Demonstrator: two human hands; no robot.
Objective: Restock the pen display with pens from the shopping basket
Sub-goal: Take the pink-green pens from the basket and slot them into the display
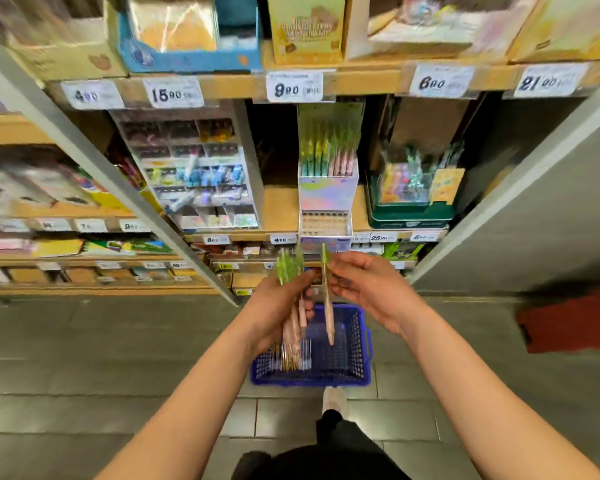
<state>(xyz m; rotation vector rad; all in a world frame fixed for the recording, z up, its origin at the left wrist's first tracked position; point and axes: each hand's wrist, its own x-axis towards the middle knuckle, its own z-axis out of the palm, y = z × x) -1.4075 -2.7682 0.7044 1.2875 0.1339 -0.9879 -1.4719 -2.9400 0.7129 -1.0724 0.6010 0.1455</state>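
Observation:
My left hand (278,303) grips a bundle of pink pens with green tops (293,327), held upright over the blue shopping basket (357,355) on the floor. To its right, my right hand (368,289) pinches a single pink pen with a green top (327,299) near its upper end. Straight ahead on the shelf stands the white iridescent pen display (327,192). Its upper tier holds several green-topped pens (326,157). Its lower front tier (324,223) shows rows of empty holes.
A clear organiser of small stationery (194,174) stands left of the display, a green box of pens (413,192) to its right. Price tags line the wooden shelf edges (361,81). Grey uprights flank the bay. A red object (568,320) lies on the floor at right. My shoe (333,400) is behind the basket.

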